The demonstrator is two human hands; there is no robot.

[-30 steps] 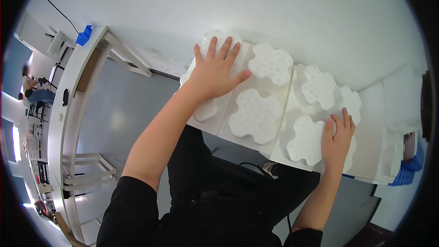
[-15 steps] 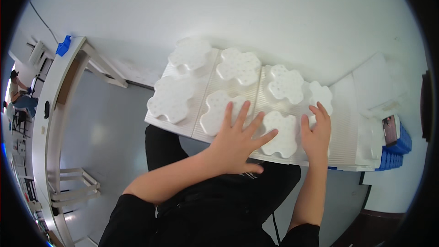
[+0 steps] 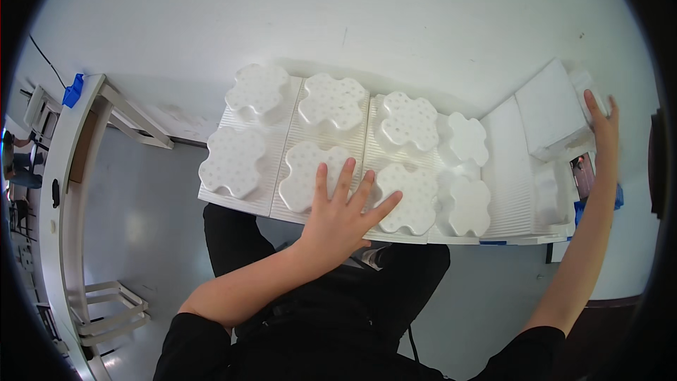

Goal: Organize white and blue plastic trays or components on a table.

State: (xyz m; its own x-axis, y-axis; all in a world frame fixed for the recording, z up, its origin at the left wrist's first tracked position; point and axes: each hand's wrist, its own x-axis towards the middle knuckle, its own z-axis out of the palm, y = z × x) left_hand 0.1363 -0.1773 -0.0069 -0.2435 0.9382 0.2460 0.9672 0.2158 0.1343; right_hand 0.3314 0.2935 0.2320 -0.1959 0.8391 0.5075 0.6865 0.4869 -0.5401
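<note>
We've got our left hand (image 3: pixel 337 226), fingers wide, over the wavy white blocks (image 3: pixel 412 201) sitting in two rows on ribbed panels (image 3: pixel 511 201). Our right hand (image 3: pixel 602 123)'s by the far-right slab (image 3: pixel 553 109); can't tell if it's gripping.

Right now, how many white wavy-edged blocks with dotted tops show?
6: left column, far white wavy-edged block, near one; middle column, far one, near one, partly behind the left hand; third column, far one, near one. White lobed lumps further right may hide dots.

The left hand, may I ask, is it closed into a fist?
No, the left hand has its fingers spread, partly covering a white lobed piece.
</note>
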